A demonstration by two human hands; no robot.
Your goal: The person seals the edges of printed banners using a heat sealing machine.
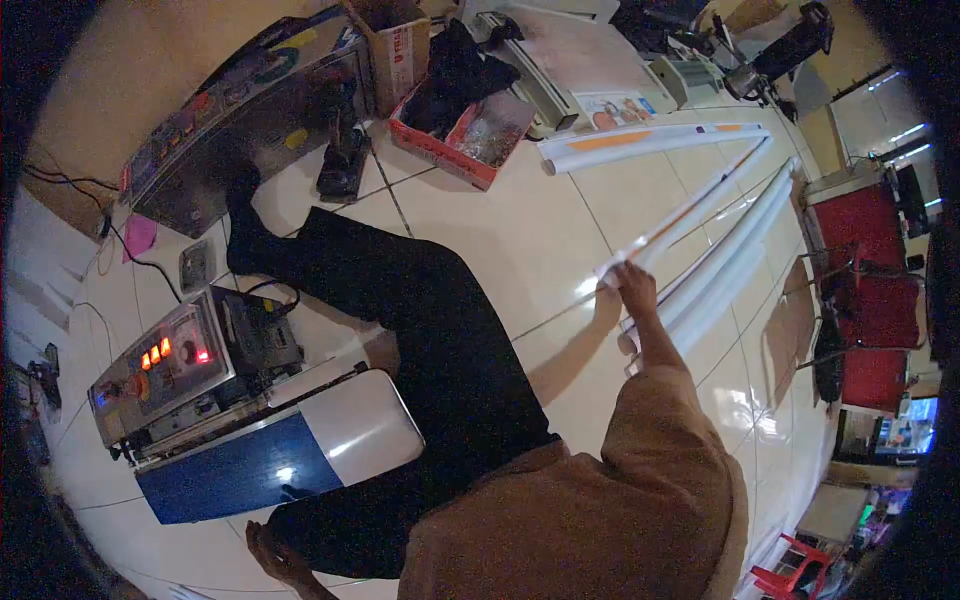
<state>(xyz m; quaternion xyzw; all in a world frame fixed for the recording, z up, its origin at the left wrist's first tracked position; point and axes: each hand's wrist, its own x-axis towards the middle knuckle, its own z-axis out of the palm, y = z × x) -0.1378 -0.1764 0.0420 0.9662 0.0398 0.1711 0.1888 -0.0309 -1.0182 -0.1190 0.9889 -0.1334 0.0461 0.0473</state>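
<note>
My right hand (634, 287) is closed on the near end of a long, thin white and orange roll (690, 208) that slants away across the floor. Beside it lie several thicker white rolls (715, 262), and a wider white roll with orange patches (650, 145) is farther off. Down at the lower left, my left hand (268, 548) hangs near my thigh and a machine; its fingers are partly visible and bent, and whether they hold anything is unclear. The machine (170, 365) has lit orange and red switches, with a blue and silver platform (290, 450) on its near side.
A red box (450, 150) with dark cloth stands ahead, near a cardboard box (395, 55). A dark panel (250, 130) leans at the upper left. Red chairs (875, 300) are at the right, and a red stool (795, 570) at the lower right.
</note>
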